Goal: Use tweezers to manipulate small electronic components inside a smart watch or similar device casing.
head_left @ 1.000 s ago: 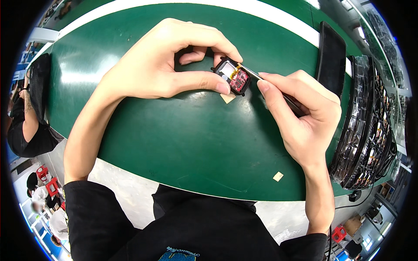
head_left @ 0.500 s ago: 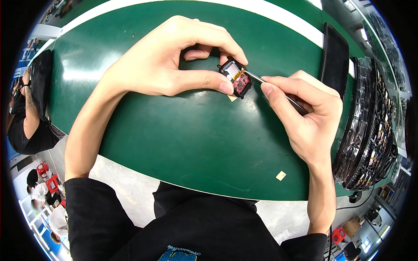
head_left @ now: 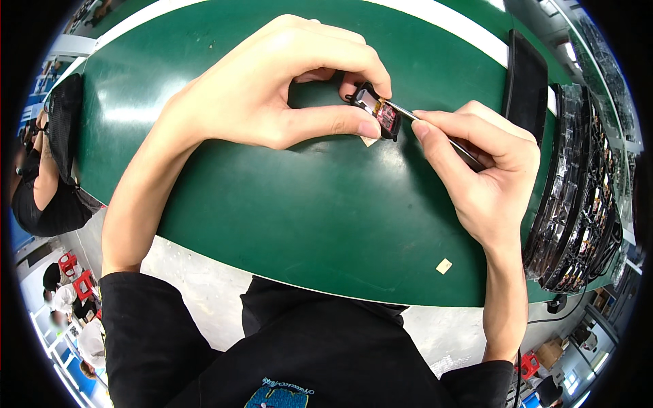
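A single head-worn fisheye view looks steeply down from just above the person's chest onto a green table, close enough that the left hand and right hand fill the centre. Both forearms enter from the lower edge. Straight edges bow toward the dark circular rim.

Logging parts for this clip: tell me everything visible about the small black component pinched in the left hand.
The small black component is a little dark housing with a red circuit board and a shiny metallic patch showing on its open face. It is held tilted above the green table, pinched between the left hand thumb and forefinger. The thin metal tool in the right hand touches its right edge.
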Tool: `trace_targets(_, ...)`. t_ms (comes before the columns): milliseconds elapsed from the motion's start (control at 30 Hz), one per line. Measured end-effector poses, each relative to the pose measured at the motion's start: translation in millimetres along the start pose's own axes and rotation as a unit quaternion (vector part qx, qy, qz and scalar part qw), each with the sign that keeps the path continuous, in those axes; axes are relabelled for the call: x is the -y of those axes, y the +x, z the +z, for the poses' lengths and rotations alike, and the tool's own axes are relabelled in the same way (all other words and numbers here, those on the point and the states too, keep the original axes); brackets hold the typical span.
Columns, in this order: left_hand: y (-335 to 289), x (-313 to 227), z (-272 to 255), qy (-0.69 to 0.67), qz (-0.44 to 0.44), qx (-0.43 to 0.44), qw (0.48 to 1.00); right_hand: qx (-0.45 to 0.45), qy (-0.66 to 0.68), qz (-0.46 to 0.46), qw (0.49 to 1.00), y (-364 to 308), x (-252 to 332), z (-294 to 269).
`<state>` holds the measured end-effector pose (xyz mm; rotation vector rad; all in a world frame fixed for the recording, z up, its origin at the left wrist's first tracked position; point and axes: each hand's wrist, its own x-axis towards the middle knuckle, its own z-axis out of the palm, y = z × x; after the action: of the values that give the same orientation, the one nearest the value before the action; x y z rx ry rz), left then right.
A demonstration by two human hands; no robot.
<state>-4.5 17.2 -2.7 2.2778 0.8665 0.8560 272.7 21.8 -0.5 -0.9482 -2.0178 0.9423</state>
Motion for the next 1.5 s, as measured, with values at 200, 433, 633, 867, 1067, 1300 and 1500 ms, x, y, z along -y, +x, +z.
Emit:
trace_targets(200, -6.6, -2.2, -1.8, -0.018, -0.033, -0.002, 0.999, 0.036, -0.027, 0.018, 0.999, -3.2, 4.2, -1.5)
trace_targets(433, 1.8, -7.3, 1.3, 0.091, -0.013, 0.016, 0.996, -0.077, 0.074, 0.009, 0.994, 1.7, -12.3, 1.2)
trace_targets(633, 5.4, -17.7, -0.9, 0.093, -0.069, -0.020, 0.993, -0.075, 0.079, -0.010, 0.994, 6.4, -11.1, -2.0)
trace_targets(867, 33.2, -22.7, -16.4, -0.008, -0.125, -0.134, 0.983, -0.080, 0.132, -0.016, 0.988, 1.9, -18.1, 1.2)
trace_targets(1067, 160.4, -74.9, 8.6, 0.012, -0.006, -0.039, 0.999, -0.062, 0.104, -0.036, 0.992, 0.4, -17.3, -4.1)
trace_targets(1300, 285.3, -60.1, 65.2, 0.105, 0.152, 0.122, 0.975, -0.065, 0.142, -0.037, 0.987, 2.9, -10.7, 0.1)
trace_targets(1500, 311.9, -63.8, 83.8, 0.131, 0.163, 0.184, 0.960, -0.068, 0.128, -0.034, 0.989, 1.2, -11.6, -3.2)
